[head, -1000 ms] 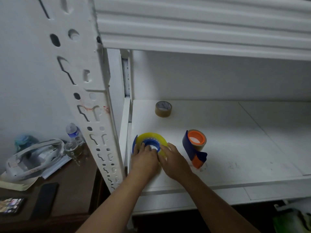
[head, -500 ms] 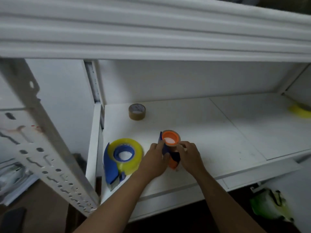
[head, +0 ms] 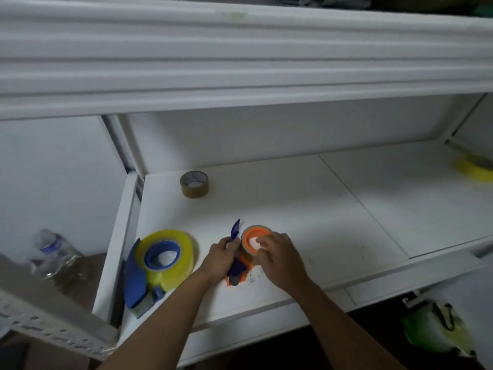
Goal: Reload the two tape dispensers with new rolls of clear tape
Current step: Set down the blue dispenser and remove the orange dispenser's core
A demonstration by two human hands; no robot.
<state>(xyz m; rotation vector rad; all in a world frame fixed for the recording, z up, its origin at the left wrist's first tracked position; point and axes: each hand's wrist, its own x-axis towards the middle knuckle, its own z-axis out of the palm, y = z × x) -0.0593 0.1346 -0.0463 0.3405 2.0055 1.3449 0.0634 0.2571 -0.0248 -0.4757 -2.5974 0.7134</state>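
On the white shelf (head: 306, 209), the left hand (head: 221, 259) grips the blue handle of the small orange dispenser (head: 238, 265), fingers curled round it. The right hand (head: 280, 256) rests on the worn-down roll (head: 252, 240) on the orange hub, fingertips curled over its rim. At nine o'clock from the hands, well apart, lies the blue dispenser (head: 136, 284), already carrying a full yellowish roll of clear tape (head: 170, 259). A brown tape roll (head: 194, 184) sits at eleven o'clock near the back wall. Another yellowish roll (head: 476, 168) lies far off at two o'clock, by the shelf's right end. A plastic bottle (head: 56, 249) stands outside the shelf at nine o'clock.
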